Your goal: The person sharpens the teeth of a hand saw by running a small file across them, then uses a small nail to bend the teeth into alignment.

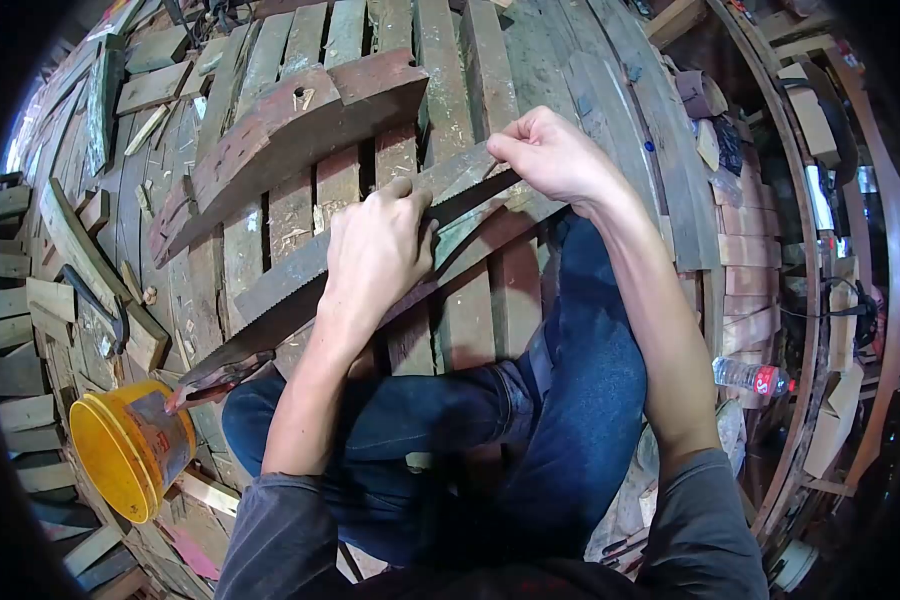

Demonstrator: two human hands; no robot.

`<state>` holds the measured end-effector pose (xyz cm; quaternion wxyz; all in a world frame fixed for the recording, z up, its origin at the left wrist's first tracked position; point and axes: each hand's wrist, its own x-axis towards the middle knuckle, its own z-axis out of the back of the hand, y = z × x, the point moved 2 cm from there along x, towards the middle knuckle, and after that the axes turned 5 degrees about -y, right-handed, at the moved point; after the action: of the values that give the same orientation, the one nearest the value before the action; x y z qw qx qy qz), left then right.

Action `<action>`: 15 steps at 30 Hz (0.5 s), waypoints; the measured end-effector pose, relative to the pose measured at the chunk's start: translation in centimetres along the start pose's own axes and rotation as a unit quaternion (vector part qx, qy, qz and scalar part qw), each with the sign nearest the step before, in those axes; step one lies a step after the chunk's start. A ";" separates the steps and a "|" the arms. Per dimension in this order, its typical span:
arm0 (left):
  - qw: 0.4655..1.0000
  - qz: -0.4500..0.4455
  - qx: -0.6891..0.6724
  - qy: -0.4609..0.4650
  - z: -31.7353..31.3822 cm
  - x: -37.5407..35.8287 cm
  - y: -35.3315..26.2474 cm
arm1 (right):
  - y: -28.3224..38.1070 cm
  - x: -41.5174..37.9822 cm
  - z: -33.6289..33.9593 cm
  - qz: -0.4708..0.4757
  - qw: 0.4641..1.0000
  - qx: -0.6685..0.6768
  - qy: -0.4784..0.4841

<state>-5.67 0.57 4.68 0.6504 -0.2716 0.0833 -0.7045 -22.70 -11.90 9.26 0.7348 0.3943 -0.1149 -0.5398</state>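
Note:
A long hand saw blade (285, 288) lies diagonally across the view, its toothed edge toward my body and its handle end at the lower left. My left hand (378, 238) is wrapped over the middle of the blade with fingers bent. At the blade's upper right end, my right hand (542, 150) pinches with thumb and forefinger; whatever lies between them is too small to name. Beneath and beside the blade runs a wooden piece (460, 258). A thick curved reddish timber (280, 135) with a hole rests on the slats beyond the saw.
A yellow bucket (120, 450) stands at the lower left. Wood offcuts and a black-handled tool (95, 300) lie at the left. A plastic bottle (740, 375) is at the right, near a wooden rail. The slatted floor (395, 155) has gaps and shavings.

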 end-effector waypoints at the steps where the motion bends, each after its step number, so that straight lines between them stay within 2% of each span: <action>1: 1.000 0.000 0.000 0.001 0.0 0.0 0.0 | 0.1 0.0 0.0 -0.005 1.000 0.002 0.007; 9: 1.000 0.008 -0.002 0.008 0.0 0.0 0.0 | 0.7 0.1 -0.1 0.013 0.999 -0.044 0.015; 15: 1.000 0.012 0.000 0.014 0.0 0.1 -0.1 | 2.7 -0.5 -0.5 0.184 0.971 -0.153 0.024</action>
<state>-5.77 0.52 4.81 0.6580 -0.2603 0.0957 -0.7001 -20.69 -10.99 10.99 0.8757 0.2626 -0.0840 -0.3964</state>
